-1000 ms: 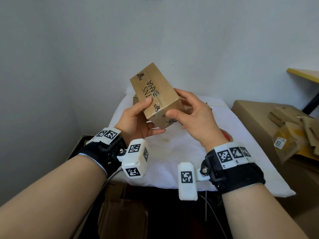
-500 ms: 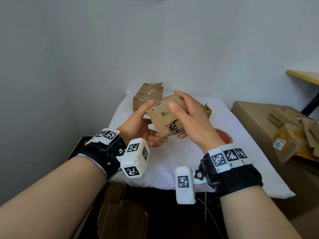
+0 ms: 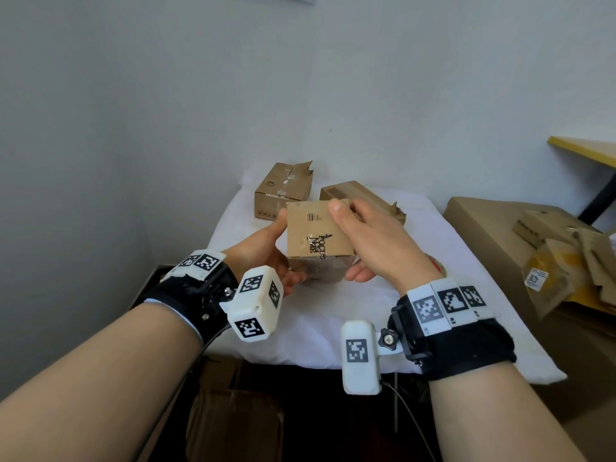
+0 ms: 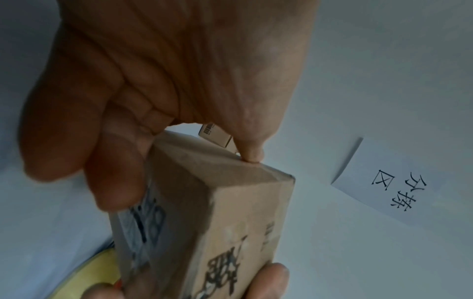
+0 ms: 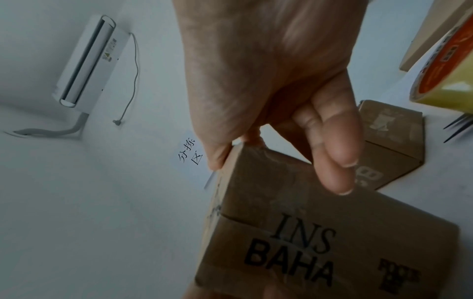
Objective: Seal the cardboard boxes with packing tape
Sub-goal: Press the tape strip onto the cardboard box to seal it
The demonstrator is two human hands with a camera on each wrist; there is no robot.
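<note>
Both hands hold a small brown cardboard box (image 3: 316, 241) just above the white-covered table (image 3: 333, 328). My left hand (image 3: 263, 248) grips its left side, thumb on the top edge and fingers underneath. My right hand (image 3: 373, 241) grips the right side, thumb on the top face. The right wrist view shows the box (image 5: 307, 232) with "INS BAHA" print on the face towards that camera. In the left wrist view the box (image 4: 217, 222) is pinched between thumb and fingers. A roll of packing tape (image 3: 437, 265) lies on the table behind my right wrist, mostly hidden; the roll (image 5: 448, 70) shows more fully in the right wrist view.
Two more small boxes, one (image 3: 283, 191) with torn flaps and one (image 3: 360, 198) lying long, sit at the table's far end. A large carton (image 3: 493, 248) with flattened cardboard scraps (image 3: 566, 261) stands to the right. Walls close in on the left and behind.
The box came down from a raised, tilted position and was turned so another printed face looks up at me. Both hands lowered with it, uncovering the two boxes behind.
</note>
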